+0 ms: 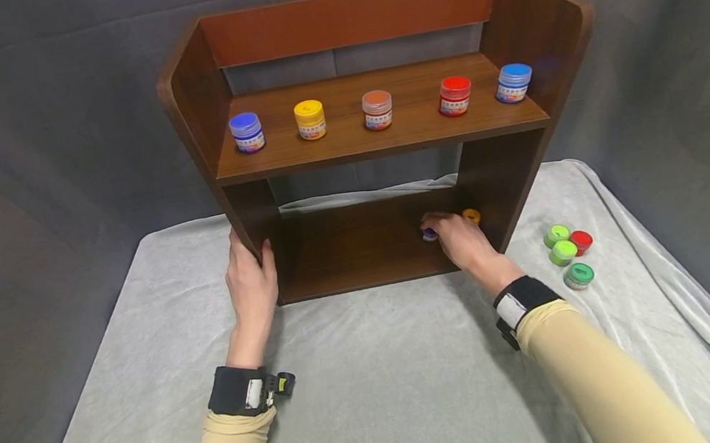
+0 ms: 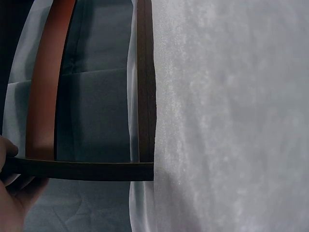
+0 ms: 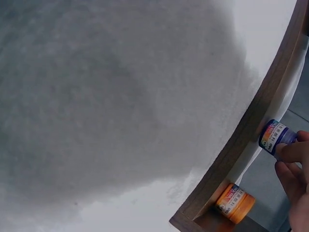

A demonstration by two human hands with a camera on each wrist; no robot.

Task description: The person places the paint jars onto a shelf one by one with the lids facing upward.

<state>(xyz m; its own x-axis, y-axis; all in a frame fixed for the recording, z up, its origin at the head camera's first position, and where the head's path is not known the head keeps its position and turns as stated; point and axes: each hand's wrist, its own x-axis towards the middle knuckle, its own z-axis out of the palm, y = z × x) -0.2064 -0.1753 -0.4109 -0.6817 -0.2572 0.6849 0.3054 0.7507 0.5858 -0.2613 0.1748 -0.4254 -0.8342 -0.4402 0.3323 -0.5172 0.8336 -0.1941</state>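
Observation:
A dark brown two-tier wooden shelf stands upright on the cloth-covered table. My left hand grips the edge of its left side panel, thumb on one face and fingers on the other. On the lower board, toward the right, my right hand pinches a dark blue paint jar by its lid end. The jar's base is at the board, and the fingers partly cover it in the head view. Beside it, nearer the right panel, sits an orange-yellow paint jar.
Along the upper board stand a violet-blue jar, a yellow jar, a brown jar, a red jar and a blue jar. Right of the shelf, light green jars, another red jar and a green jar cluster.

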